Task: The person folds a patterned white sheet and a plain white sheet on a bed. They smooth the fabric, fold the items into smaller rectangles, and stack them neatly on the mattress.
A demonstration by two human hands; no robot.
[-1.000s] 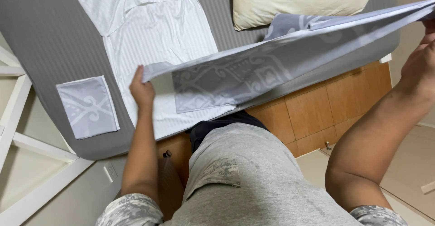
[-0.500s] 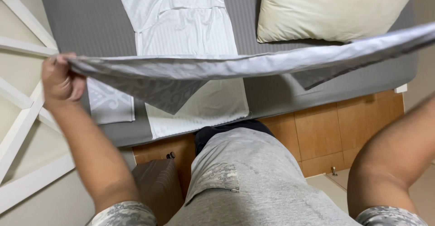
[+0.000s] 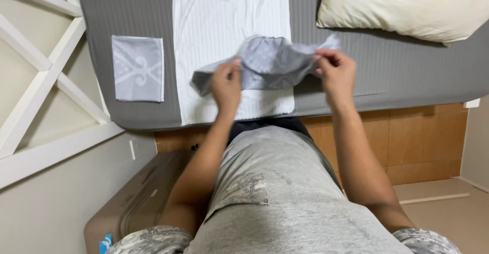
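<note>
Grey cloth (image 3: 270,63) held above the bed (image 3: 397,76), over white shirt (image 3: 229,25); L hand (image 3: 226,83) and R hand (image 3: 336,71) fingers pinch its edges. Bunched, fold approx. half done. One folded grey cloth (image 3: 138,68) already laid flat; pillow (image 3: 407,4) nearby.

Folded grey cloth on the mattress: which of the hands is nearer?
Left. The left hand grips the bunched grey fabric just right of the folded grey cloth in the picture; the right hand holds the fabric's far end, toward the pillow.
</note>
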